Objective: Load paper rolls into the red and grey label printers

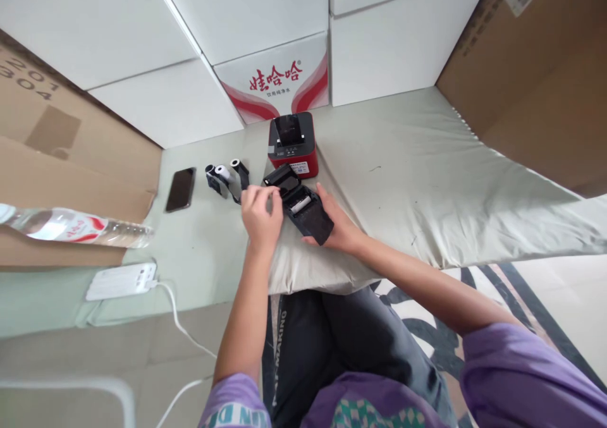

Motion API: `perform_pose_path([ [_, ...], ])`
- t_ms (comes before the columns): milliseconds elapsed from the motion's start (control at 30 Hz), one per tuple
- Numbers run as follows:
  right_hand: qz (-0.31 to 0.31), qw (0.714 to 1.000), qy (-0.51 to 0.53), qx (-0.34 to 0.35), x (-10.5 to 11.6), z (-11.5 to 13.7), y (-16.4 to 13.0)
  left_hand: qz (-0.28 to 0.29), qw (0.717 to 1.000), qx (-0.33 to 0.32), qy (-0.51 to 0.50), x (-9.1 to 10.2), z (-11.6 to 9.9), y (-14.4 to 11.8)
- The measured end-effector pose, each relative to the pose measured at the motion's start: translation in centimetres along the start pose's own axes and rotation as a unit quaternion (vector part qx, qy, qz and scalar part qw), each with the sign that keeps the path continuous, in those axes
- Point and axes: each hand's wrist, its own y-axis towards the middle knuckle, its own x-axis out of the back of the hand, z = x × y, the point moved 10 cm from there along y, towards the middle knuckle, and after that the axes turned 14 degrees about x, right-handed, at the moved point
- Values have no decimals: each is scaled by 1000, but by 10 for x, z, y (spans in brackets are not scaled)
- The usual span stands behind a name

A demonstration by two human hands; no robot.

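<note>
The left hand [260,216] has its fingers curled together at the open lid of a small black plastic printer-like device [300,205], fingertips pinching at or just inside the hinged end; whether anything is caught between them is too small to tell. The right hand [337,229] lies spread under and against the device's near right side, cradling it so that the body stays steady while the other hand works at the opening. The device rests tilted near the front edge of the pale green padded mat [427,181], just above the person's lap, probably to keep it close and in easy reach.

Just beyond it stands a red and black boxy printer [293,143], its lid raised. To the left, near the device, lie small black holders with white paper rolls [227,178], and further left a dark smartphone [181,189]. Toward the mat's left edge are a clear plastic water bottle [71,226] on its side and a white power strip [122,281].
</note>
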Motion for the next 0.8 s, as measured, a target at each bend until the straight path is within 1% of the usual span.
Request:
perform_pose_path([
  [33,-2,1000,-7,-5,0,1,-1,-19,999,22,-28,3,9,2],
  [67,-4,1000,-18,-13,1,3,-1,-13,997,42,-58,-1,17,4],
  [167,-13,998,-60,-33,4,7,-4,70,981,92,-159,-27,33,7],
  [200,-16,996,-74,-36,5,8,-4,87,973,102,-186,-32,35,7],
  [267,-20,995,-92,-37,6,9,-4,93,966,107,-218,-36,34,6],
  [333,-21,995,-96,-35,5,7,-5,102,965,93,-225,-35,28,3],
  [433,-16,996,-84,-30,3,3,-4,150,960,62,-229,-38,19,-7],
  [500,-10,997,-71,-26,2,2,-4,188,954,60,-225,-44,20,-14],
  [567,-2,998,-58,-27,3,2,-3,214,948,85,-220,-53,27,-18],
  [667,1,998,-45,-33,7,0,-2,235,935,130,-233,-63,39,-21],
  [800,-4,999,-20,-35,11,-5,0,274,909,165,-267,-74,44,-21],
])
